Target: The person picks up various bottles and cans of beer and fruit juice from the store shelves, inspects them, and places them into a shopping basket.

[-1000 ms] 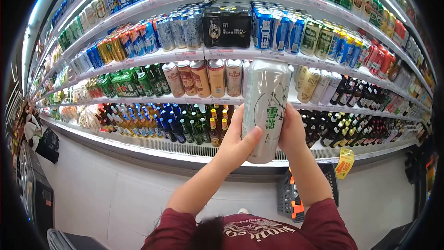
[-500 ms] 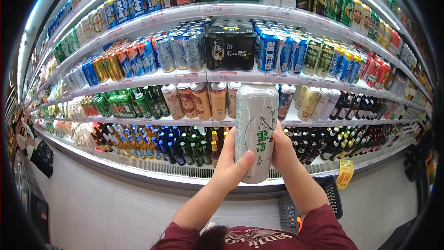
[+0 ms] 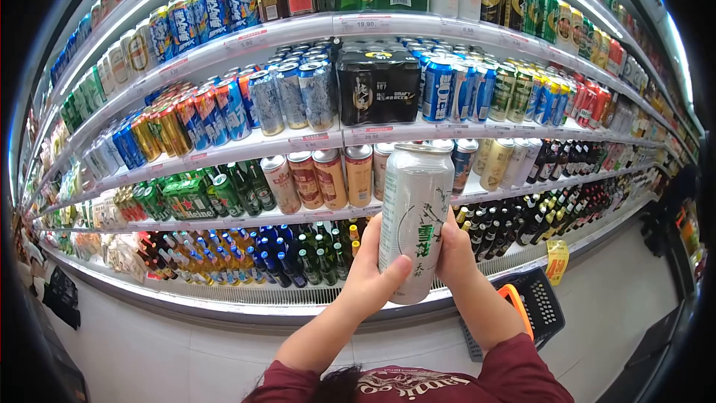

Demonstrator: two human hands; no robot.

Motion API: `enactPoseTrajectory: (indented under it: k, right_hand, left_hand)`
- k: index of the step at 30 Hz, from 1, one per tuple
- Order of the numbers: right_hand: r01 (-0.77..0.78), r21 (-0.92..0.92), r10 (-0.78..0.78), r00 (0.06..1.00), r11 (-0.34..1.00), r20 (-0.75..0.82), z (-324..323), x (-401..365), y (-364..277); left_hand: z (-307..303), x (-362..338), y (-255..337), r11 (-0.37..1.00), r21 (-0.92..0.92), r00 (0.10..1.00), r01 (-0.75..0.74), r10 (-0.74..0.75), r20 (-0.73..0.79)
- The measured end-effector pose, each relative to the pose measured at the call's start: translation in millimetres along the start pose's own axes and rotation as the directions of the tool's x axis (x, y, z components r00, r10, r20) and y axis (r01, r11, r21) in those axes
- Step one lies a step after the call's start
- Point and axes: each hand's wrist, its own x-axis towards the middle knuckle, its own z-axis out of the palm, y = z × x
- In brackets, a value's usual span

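A tall white beer can (image 3: 415,216) with green lettering and a dark branch drawing is held up in front of me, its top leaning slightly away. My left hand (image 3: 379,261) wraps its left side, thumb across the lower front. On the opposite side my right hand (image 3: 453,248) grips it, thumb along the edge. The fingers behind the can are hidden. Beyond it, a shelf row of tan and pink cans (image 3: 328,177) stands nearest to my hands.
A dark basket (image 3: 548,302) with an orange handle (image 3: 516,306) is on the floor at right, beside a yellow price sign (image 3: 556,261). Ahead, curved cooler shelves (image 3: 261,138) carry cans and bottles, including a black beer multipack (image 3: 377,89). A dark bag (image 3: 63,295) is at far left.
The view has tilted and shifted a little. The can is now slightly lower and right in the picture, still between both hands. More of the basket's orange handle shows.
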Motion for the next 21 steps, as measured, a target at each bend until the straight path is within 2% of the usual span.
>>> enactPoseTrajectory:
  k: [2,9,15,18,19,21]
  right_hand:
    - [-0.011,0.011,0.012,0.999,1.000,-0.039,6,-1,1]
    - [-0.032,0.027,0.032,0.999,0.999,-0.011,12,3,-3]
    - [-0.028,0.017,0.028,1.000,0.999,0.006,12,6,-10]
    - [-0.005,-0.047,0.008,0.999,0.999,0.050,12,16,-18]
    - [-0.043,-0.023,0.044,0.998,0.999,0.048,14,20,-22]
    - [-0.011,-0.056,0.018,0.990,0.998,0.139,19,28,-32]
  left_hand:
    - [-5,-1,1,1.000,0.010,1.000,-0.004,0.004,0.015]
    - [-9,-1,4,1.000,-0.028,0.999,-0.013,0.014,0.037]
    - [-2,-3,7,0.999,0.014,0.999,-0.040,0.040,-0.008]
    - [3,3,2,0.991,0.040,0.989,-0.128,0.130,-0.072]
    - [6,5,6,0.987,0.022,0.983,-0.162,0.164,-0.084]
    - [12,9,14,0.975,-0.009,0.970,-0.224,0.222,-0.094]
